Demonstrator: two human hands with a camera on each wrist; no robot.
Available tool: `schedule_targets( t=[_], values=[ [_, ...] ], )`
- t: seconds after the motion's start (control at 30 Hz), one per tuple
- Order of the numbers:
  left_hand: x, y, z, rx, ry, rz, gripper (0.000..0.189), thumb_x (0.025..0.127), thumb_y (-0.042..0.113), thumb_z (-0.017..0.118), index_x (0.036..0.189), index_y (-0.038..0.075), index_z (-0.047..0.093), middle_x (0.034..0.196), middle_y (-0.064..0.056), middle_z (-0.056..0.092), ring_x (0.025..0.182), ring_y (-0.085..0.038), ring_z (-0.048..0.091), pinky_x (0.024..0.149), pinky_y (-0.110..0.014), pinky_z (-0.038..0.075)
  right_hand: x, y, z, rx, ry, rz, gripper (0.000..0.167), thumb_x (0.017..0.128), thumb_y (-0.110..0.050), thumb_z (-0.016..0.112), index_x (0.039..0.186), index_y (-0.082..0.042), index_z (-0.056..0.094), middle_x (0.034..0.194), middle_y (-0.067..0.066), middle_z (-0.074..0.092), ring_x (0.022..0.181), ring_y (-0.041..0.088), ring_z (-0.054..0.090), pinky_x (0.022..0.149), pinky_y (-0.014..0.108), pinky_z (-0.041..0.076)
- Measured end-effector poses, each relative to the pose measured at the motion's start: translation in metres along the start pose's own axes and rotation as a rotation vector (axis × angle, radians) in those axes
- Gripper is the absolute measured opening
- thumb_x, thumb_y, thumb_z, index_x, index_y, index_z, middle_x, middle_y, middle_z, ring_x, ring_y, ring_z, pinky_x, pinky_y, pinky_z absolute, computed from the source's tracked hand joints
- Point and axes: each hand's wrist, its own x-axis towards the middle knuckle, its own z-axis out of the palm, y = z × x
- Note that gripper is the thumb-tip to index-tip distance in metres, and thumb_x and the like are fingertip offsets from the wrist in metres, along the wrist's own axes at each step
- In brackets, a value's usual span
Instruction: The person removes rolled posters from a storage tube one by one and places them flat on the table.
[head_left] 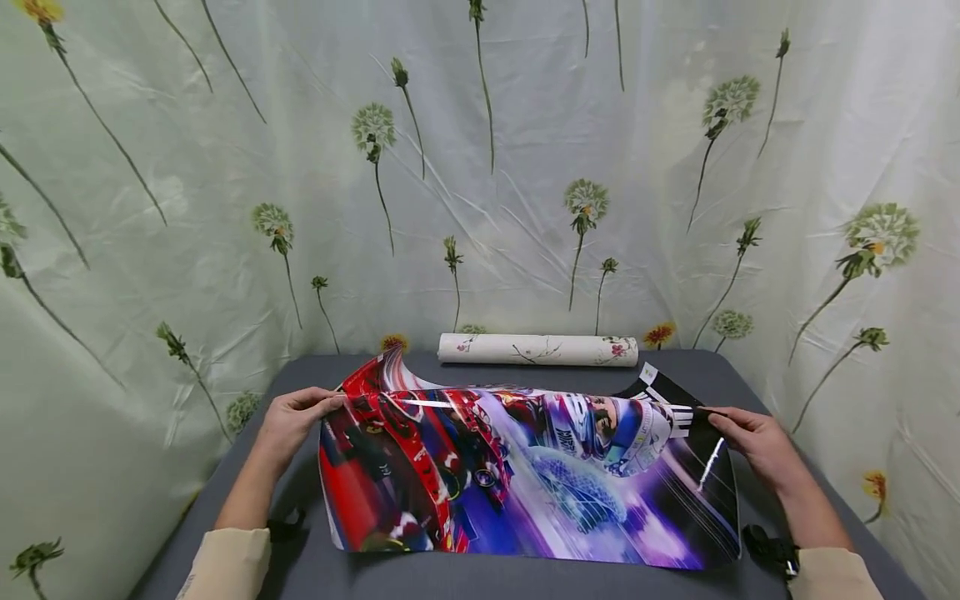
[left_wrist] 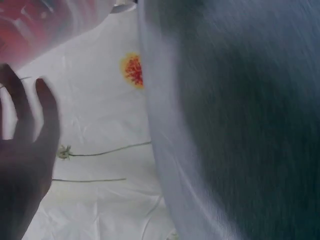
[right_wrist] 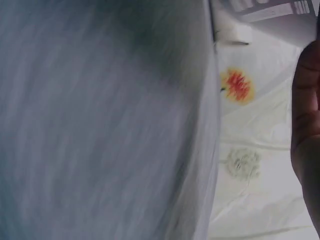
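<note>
A glossy poster [head_left: 525,483] printed with red racing cars and purple streaks is held up over the grey table, bent so its upper part curls away behind a ridge. At the left end of that ridge, my left hand [head_left: 296,421] pinches the edge between thumb and fingers. My right hand [head_left: 757,442] pinches the opposite edge by a black printed area. In the left wrist view, fingers of the left hand [left_wrist: 30,130] show beside a blurred red part of the poster [left_wrist: 45,25]. The right hand [right_wrist: 307,105] is partly cut off in its wrist view.
Behind the poster, a rolled sheet [head_left: 537,350] with a floral branch print lies across the far end of the grey-covered table [head_left: 420,579]. A pale curtain [head_left: 480,167] with dandelion prints hangs close behind the table and along both sides.
</note>
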Motion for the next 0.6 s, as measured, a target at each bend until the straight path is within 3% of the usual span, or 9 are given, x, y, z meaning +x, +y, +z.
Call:
schedule_targets(
  t=[0.13,0.27,0.47,0.6],
  values=[
    [0.001,-0.003,-0.001,0.13,-0.074,-0.031,0.047,0.097,0.047,0.076,0.13,0.014,0.077,0.103,0.014,0.075,0.103,-0.003,0.065,0.092,-0.02,0.051,-0.002,0.001,-0.007,-0.178,-0.051,0.065,0.031,0.108,-0.01,0.061,0.122,-0.028,0.081,0.097,-0.029,0.067,0.075,-0.003,0.058,0.066,0.021,0.05],
    [0.006,-0.01,0.003,0.176,-0.128,-0.024,0.051,0.097,0.048,0.076,0.137,0.017,0.07,0.096,0.0,0.068,0.095,-0.013,0.062,0.088,-0.032,0.05,0.002,0.003,-0.011,-0.293,-0.1,0.138,0.029,0.105,-0.017,0.067,0.131,-0.024,0.078,0.096,-0.03,0.064,0.075,0.0,0.056,0.066,0.024,0.049],
    [0.014,-0.024,0.009,0.226,-0.227,-0.042,0.044,0.1,0.038,0.074,0.134,0.011,0.07,0.102,-0.002,0.076,0.094,-0.014,0.065,0.086,-0.035,0.05,0.013,0.011,-0.013,-0.399,-0.228,0.202,0.047,0.103,-0.02,0.07,0.145,-0.002,0.064,0.08,-0.012,0.057,0.061,0.006,0.048,0.057,0.028,0.043],
    [0.022,-0.03,0.015,0.332,-0.29,-0.044,0.038,0.099,0.037,0.077,0.125,0.009,0.074,0.093,-0.003,0.075,0.087,-0.017,0.059,0.079,-0.035,0.045,0.014,0.015,-0.013,-0.459,-0.307,0.217,0.056,0.103,-0.023,0.07,0.148,0.008,0.055,0.079,-0.008,0.055,0.058,0.005,0.043,0.055,0.027,0.041]
  ],
)
